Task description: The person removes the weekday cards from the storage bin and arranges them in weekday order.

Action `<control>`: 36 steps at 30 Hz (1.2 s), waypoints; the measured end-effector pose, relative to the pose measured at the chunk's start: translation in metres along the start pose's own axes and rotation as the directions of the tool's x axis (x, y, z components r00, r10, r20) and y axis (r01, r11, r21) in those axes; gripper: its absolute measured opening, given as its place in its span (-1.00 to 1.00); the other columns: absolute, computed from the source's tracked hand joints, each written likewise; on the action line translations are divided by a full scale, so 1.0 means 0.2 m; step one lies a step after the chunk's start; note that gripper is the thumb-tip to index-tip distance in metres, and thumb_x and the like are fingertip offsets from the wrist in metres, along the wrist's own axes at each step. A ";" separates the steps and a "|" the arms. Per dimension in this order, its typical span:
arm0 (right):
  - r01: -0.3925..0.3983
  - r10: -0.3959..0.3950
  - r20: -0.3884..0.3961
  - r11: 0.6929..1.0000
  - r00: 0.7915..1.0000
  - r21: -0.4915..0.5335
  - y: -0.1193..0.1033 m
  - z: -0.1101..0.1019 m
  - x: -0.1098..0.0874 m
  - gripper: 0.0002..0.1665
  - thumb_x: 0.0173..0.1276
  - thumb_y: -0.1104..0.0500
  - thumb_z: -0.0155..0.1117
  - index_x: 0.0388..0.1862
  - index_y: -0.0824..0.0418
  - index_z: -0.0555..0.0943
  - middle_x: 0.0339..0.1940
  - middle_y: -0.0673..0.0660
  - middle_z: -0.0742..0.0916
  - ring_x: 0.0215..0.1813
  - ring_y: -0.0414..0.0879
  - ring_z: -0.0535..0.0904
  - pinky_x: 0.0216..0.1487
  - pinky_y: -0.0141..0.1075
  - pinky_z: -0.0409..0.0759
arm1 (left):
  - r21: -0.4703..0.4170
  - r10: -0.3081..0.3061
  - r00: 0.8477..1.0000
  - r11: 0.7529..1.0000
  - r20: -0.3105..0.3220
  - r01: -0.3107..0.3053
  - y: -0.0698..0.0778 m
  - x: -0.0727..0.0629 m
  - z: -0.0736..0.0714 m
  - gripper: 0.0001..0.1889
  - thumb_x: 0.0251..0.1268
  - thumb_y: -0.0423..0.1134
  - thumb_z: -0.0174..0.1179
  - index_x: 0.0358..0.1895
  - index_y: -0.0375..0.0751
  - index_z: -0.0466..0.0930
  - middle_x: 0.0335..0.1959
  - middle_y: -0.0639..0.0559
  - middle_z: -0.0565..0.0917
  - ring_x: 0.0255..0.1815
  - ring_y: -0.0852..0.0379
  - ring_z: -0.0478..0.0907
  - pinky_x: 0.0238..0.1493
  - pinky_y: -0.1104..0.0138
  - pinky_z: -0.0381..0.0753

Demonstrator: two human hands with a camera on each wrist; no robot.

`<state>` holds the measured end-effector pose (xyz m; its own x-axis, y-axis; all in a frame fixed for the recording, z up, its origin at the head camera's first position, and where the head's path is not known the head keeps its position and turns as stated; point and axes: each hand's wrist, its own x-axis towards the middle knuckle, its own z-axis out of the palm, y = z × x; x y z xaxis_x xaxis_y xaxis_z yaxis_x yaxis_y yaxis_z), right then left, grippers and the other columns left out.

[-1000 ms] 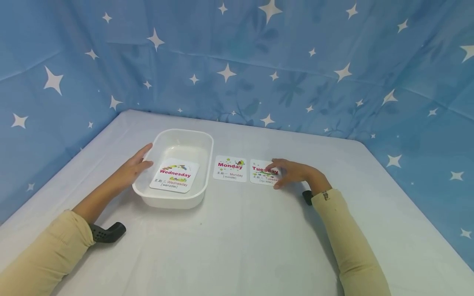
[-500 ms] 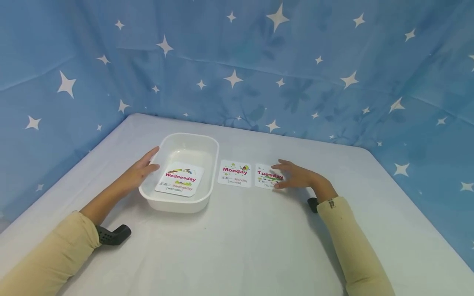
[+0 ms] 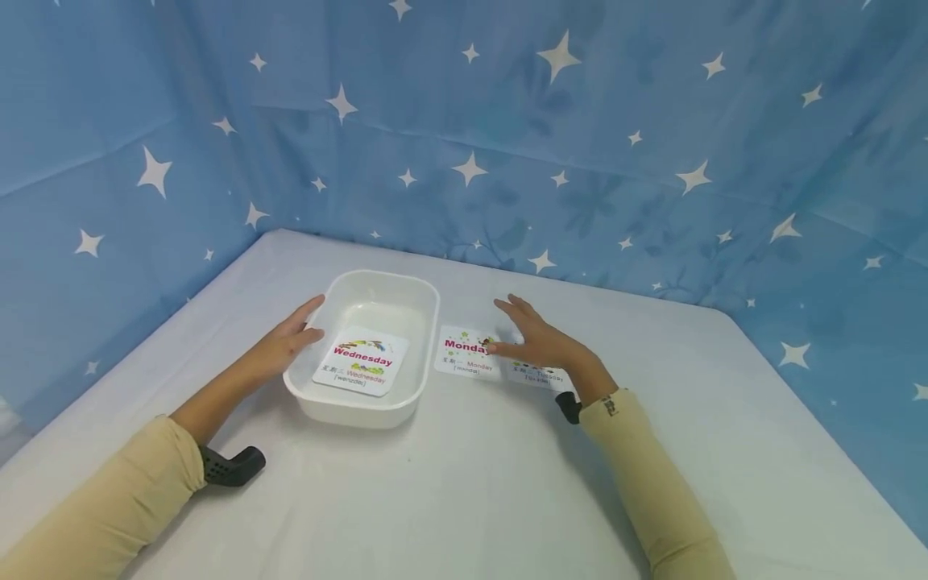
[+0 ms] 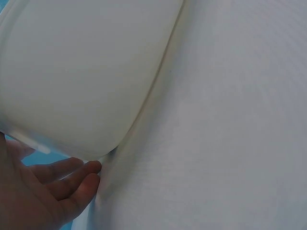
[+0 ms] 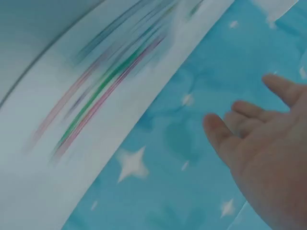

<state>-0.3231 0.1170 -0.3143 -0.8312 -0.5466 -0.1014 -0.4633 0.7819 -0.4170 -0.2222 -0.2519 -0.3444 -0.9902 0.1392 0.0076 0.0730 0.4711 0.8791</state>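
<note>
A white plastic tub [image 3: 341,291] stands on the table and holds a card reading "Wednesday" [image 3: 362,362]. My left hand [image 3: 287,344] rests open against the tub's left wall [image 4: 86,81], fingers [image 4: 72,184] straight beside it. To the right of the tub lie two cards, "Monday" [image 3: 461,354] and "Tuesday" [image 3: 545,375]. My right hand [image 3: 532,338] hovers open over them, fingers spread, covering most of the "Tuesday" card and reaching the "Monday" card's right edge. In the right wrist view the open palm [image 5: 268,158] shows and a card is a motion blur [image 5: 103,96].
The table has a white cloth [image 3: 471,491]. Blue star-patterned fabric [image 3: 507,121] walls it in at the back and both sides. Black wrist-camera mounts [image 3: 235,466] sit at both cuffs.
My right hand has let go of the "Tuesday" card and moved left with fingers spread, towards the "Monday" card. The left hand stays at the tub.
</note>
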 end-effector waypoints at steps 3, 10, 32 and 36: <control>0.050 -0.049 -0.037 0.999 0.998 0.019 -0.14 0.03 0.09 0.03 0.17 -0.26 0.17 0.48 -0.04 -0.10 0.51 0.11 -0.12 0.51 0.10 -0.23 0.33 0.20 0.03 | 0.002 0.007 1.000 1.000 -0.004 -0.007 0.00 0.00 0.00 -0.33 0.41 -0.24 -0.23 0.45 -0.15 -0.38 0.46 -0.28 -0.19 0.40 -0.34 -0.07 0.31 -0.16 0.01; 0.109 -0.109 -0.004 0.993 0.994 0.042 -0.44 0.11 0.24 0.02 0.14 -0.27 0.19 0.47 -0.13 -0.08 0.52 0.02 -0.12 0.52 0.02 -0.22 0.36 0.12 0.06 | 0.015 0.004 1.000 1.000 -0.017 -0.004 0.00 -0.01 0.02 -0.33 0.41 -0.23 -0.22 0.45 -0.14 -0.36 0.44 -0.31 -0.10 0.37 -0.34 0.03 0.29 -0.14 0.11; 0.041 0.083 0.262 0.899 0.962 -0.436 -0.80 0.37 0.30 0.33 -0.11 -0.46 0.25 0.49 -0.01 -0.20 0.45 0.05 0.22 0.40 -0.08 0.21 0.32 -0.15 0.25 | 0.012 0.025 1.000 1.000 -0.017 -0.025 0.00 -0.02 0.01 -0.34 0.40 -0.25 -0.22 0.45 -0.20 -0.33 0.38 -0.40 0.03 0.24 -0.34 0.29 0.11 0.00 0.44; 0.041 0.088 0.263 0.892 0.961 -0.449 -0.80 0.37 0.30 0.29 -0.07 -0.43 0.25 0.48 -0.03 -0.18 0.44 0.07 0.24 0.39 -0.07 0.23 0.32 -0.15 0.26 | 0.013 0.028 1.000 1.000 -0.011 -0.028 0.01 -0.02 0.01 -0.34 0.40 -0.26 -0.23 0.45 -0.23 -0.34 0.41 -0.39 -0.06 0.29 -0.35 0.21 0.16 -0.04 0.37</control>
<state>-0.2764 -0.0641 -0.3207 -0.7587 -0.5348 -0.3719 -0.5856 0.8101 0.0297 -0.2181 -0.2492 -0.3442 -0.9890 0.1433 0.0374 0.1023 0.4784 0.8722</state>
